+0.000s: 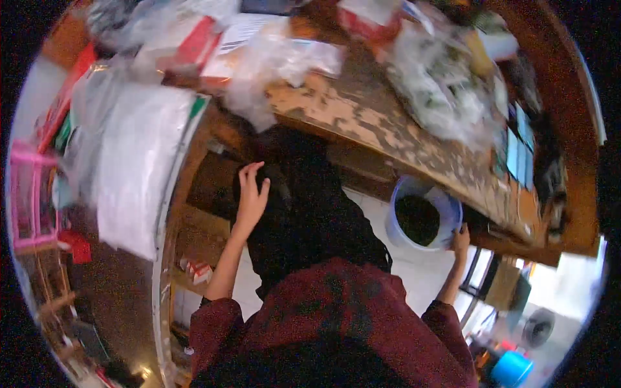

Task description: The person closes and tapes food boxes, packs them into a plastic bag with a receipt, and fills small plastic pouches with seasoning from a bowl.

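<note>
My right hand (460, 238) has its fingers closed on the rim of a pale blue-white bucket (393, 223). The bucket is tilted toward me beside my leg, below the desk edge, and something dark lies at its bottom, too dim to name. Over my dark-trousered knee, my left hand (251, 194) is open with its fingers apart and nothing in them. Whether it rests on the cloth I cannot tell.
A worn wooden desk (375, 126) spans the front, with clear plastic bags (446, 90), papers (249, 39) and boxes on it. White plastic packaging (139, 161) lies at the left. A pink rack (32, 200) stands far left; a blue container (512, 368) and a fan (538, 326) are lower right.
</note>
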`<move>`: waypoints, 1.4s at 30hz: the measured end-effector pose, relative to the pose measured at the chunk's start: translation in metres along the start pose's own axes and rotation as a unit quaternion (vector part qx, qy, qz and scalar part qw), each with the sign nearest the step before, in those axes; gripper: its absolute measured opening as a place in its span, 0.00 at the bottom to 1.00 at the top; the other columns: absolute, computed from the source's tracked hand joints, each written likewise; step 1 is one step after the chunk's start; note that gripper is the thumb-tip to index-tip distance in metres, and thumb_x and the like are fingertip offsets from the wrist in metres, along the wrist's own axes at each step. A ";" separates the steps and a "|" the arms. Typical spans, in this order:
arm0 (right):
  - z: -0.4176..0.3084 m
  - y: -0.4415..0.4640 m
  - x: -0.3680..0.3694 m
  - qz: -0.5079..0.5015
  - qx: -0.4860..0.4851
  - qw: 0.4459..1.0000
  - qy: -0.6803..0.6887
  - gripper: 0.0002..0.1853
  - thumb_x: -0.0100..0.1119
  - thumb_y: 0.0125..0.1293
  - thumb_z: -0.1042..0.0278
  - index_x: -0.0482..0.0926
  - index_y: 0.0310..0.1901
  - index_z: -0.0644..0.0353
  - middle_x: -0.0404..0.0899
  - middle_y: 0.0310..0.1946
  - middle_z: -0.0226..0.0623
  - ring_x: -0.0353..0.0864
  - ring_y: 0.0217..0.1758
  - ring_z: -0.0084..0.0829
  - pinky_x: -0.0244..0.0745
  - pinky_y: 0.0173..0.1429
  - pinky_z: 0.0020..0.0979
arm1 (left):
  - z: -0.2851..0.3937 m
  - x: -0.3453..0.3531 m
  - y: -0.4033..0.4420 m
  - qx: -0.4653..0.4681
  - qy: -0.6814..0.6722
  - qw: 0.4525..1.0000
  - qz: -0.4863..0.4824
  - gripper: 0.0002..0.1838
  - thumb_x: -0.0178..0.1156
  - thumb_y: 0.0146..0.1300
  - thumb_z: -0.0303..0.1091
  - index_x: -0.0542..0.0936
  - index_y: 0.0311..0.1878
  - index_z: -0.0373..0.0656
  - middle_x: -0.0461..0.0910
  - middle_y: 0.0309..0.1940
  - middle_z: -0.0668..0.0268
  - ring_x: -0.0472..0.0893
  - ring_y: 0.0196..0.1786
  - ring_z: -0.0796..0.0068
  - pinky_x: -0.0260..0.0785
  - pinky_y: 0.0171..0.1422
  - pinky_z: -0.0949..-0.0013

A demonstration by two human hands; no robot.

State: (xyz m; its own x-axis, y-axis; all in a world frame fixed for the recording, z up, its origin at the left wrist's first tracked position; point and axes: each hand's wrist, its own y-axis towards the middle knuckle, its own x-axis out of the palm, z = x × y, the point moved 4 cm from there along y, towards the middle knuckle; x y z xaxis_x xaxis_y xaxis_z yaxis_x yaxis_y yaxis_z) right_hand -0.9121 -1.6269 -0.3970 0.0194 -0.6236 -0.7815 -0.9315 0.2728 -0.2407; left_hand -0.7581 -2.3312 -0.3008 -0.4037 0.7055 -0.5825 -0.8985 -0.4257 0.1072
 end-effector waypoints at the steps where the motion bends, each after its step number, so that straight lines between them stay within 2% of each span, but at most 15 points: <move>1: -0.019 -0.031 -0.026 0.008 0.021 0.999 -0.045 0.30 0.54 0.53 0.74 0.63 0.62 0.60 0.77 0.36 0.45 0.77 0.24 0.36 0.75 0.23 0.33 | 0.013 0.004 0.004 -0.003 -0.033 0.999 -0.003 0.16 0.49 0.65 0.27 0.66 0.56 0.41 0.60 0.55 0.54 0.68 0.56 0.55 0.64 0.60 0.60; 5: -0.104 -0.136 -0.116 0.055 -0.080 0.979 -0.178 0.28 0.57 0.51 0.74 0.70 0.58 0.57 0.76 0.43 0.58 0.77 0.46 0.51 0.70 0.51 0.41 | 0.082 0.007 0.009 0.086 -0.052 0.986 -0.131 0.10 0.48 0.64 0.25 0.72 0.49 0.40 0.71 0.47 0.61 0.75 0.49 0.64 0.67 0.54 0.65; 6: -0.083 -0.137 -0.141 0.048 -0.155 0.952 -0.258 0.27 0.58 0.52 0.72 0.70 0.58 0.58 0.77 0.41 0.56 0.77 0.45 0.49 0.70 0.50 0.41 | 0.085 0.011 0.009 0.087 -0.050 0.987 -0.128 0.10 0.48 0.64 0.25 0.72 0.49 0.40 0.71 0.47 0.61 0.75 0.49 0.64 0.67 0.54 0.65; 7: -0.154 -0.171 -0.159 0.025 -0.031 0.952 -0.302 0.27 0.60 0.52 0.71 0.71 0.57 0.57 0.78 0.39 0.56 0.78 0.42 0.48 0.71 0.47 0.41 | 0.089 0.018 0.006 0.126 -0.061 0.979 -0.151 0.10 0.48 0.64 0.25 0.73 0.47 0.39 0.72 0.45 0.61 0.76 0.48 0.65 0.68 0.53 0.67; 9: -0.182 -0.189 -0.203 0.056 -0.221 0.906 -0.356 0.28 0.58 0.52 0.73 0.69 0.58 0.56 0.78 0.36 0.56 0.80 0.37 0.47 0.73 0.44 0.39 | 0.096 0.033 -0.003 0.145 -0.110 0.966 -0.182 0.09 0.49 0.64 0.25 0.76 0.44 0.39 0.75 0.40 0.61 0.77 0.46 0.65 0.68 0.51 0.69; 11: -0.229 -0.199 -0.231 0.006 -0.086 0.935 -0.343 0.27 0.57 0.54 0.75 0.69 0.59 0.56 0.77 0.32 0.49 0.79 0.31 0.38 0.73 0.39 0.38 | 0.101 0.049 -0.013 0.185 -0.119 0.950 -0.220 0.09 0.49 0.64 0.26 0.76 0.45 0.38 0.75 0.42 0.62 0.77 0.46 0.66 0.68 0.51 0.69; 13: -0.268 -0.202 -0.239 -0.008 -0.125 0.977 -0.172 0.25 0.53 0.58 0.73 0.67 0.60 0.58 0.77 0.33 0.42 0.75 0.24 0.24 0.72 0.28 0.30 | 0.112 0.061 -0.022 0.225 -0.132 0.931 -0.256 0.09 0.49 0.65 0.27 0.75 0.45 0.37 0.76 0.44 0.62 0.78 0.45 0.67 0.69 0.51 0.69; 16: -0.351 -0.208 -0.218 -0.056 -0.250 0.961 -0.100 0.24 0.52 0.60 0.71 0.67 0.60 0.61 0.77 0.44 0.40 0.75 0.35 0.25 0.71 0.39 0.28 | 0.124 0.077 -0.044 0.002 -0.440 0.819 -0.368 0.13 0.48 0.66 0.29 0.73 0.52 0.36 0.72 0.52 0.61 0.73 0.55 0.69 0.64 0.60 0.69; 18: -0.397 -0.209 -0.189 -0.087 -0.313 0.941 -0.100 0.24 0.53 0.60 0.69 0.67 0.59 0.62 0.74 0.52 0.41 0.76 0.47 0.29 0.70 0.53 0.30 | 0.149 0.059 -0.044 0.074 -0.542 0.792 -0.270 0.19 0.49 0.66 0.32 0.68 0.58 0.35 0.65 0.61 0.58 0.63 0.65 0.67 0.57 0.67 0.63; 19: -0.420 -0.211 -0.169 -0.158 -0.237 0.958 -0.036 0.25 0.53 0.60 0.69 0.66 0.60 0.62 0.74 0.53 0.42 0.76 0.48 0.31 0.69 0.55 0.31 | 0.149 0.053 -0.048 0.048 -0.394 0.886 -0.238 0.25 0.46 0.67 0.40 0.63 0.62 0.35 0.59 0.65 0.58 0.57 0.69 0.65 0.51 0.71 0.58; 20: -0.444 -0.214 -0.151 -0.161 -0.316 0.933 -0.062 0.25 0.53 0.60 0.68 0.66 0.60 0.63 0.76 0.50 0.43 0.76 0.47 0.32 0.69 0.54 0.32 | 0.135 0.049 -0.056 0.012 -0.486 0.854 -0.183 0.27 0.47 0.66 0.43 0.62 0.64 0.38 0.57 0.66 0.58 0.56 0.70 0.65 0.48 0.72 0.59; 30: -0.525 -0.238 0.084 -0.303 -0.601 0.739 0.038 0.21 0.51 0.63 0.63 0.66 0.58 0.56 0.76 0.43 0.55 0.78 0.42 0.52 0.72 0.49 0.44 | -0.010 -0.062 -0.140 -0.195 -0.416 0.876 0.144 0.25 0.47 0.67 0.41 0.63 0.63 0.37 0.62 0.63 0.60 0.61 0.65 0.68 0.52 0.69 0.64; 32: -0.519 -0.244 0.104 -0.397 -0.460 0.794 -0.038 0.22 0.50 0.64 0.64 0.64 0.59 0.51 0.78 0.37 0.54 0.79 0.37 0.54 0.74 0.43 0.45 | -0.030 -0.057 -0.161 -0.228 -0.392 0.876 0.161 0.24 0.46 0.67 0.40 0.63 0.63 0.37 0.63 0.63 0.60 0.63 0.64 0.68 0.53 0.69 0.65; 34: -0.497 -0.232 0.130 -0.341 -0.554 0.759 0.032 0.22 0.48 0.65 0.64 0.61 0.61 0.48 0.79 0.31 0.54 0.79 0.34 0.54 0.75 0.39 0.45 | -0.038 -0.043 -0.174 -0.248 -0.372 0.879 0.165 0.24 0.46 0.67 0.39 0.64 0.63 0.37 0.64 0.62 0.60 0.64 0.63 0.69 0.53 0.68 0.65; 42: -0.498 -0.211 0.136 -0.445 -0.443 0.777 -0.042 0.22 0.47 0.67 0.57 0.58 0.60 0.50 0.76 0.24 0.55 0.78 0.30 0.57 0.72 0.35 0.52 | -0.003 -0.071 -0.127 -0.276 -0.222 0.919 0.174 0.19 0.47 0.67 0.38 0.70 0.57 0.38 0.74 0.52 0.64 0.72 0.54 0.73 0.60 0.61 0.69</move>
State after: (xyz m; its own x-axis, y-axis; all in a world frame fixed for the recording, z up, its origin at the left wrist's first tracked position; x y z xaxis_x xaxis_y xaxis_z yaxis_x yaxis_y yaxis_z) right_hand -0.8943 -2.1344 -0.1656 0.7881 -0.2160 -0.5765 -0.4194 -0.8738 -0.2460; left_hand -0.6146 -2.3294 -0.2756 -0.7904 0.5820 -0.1912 -0.5269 -0.8051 -0.2724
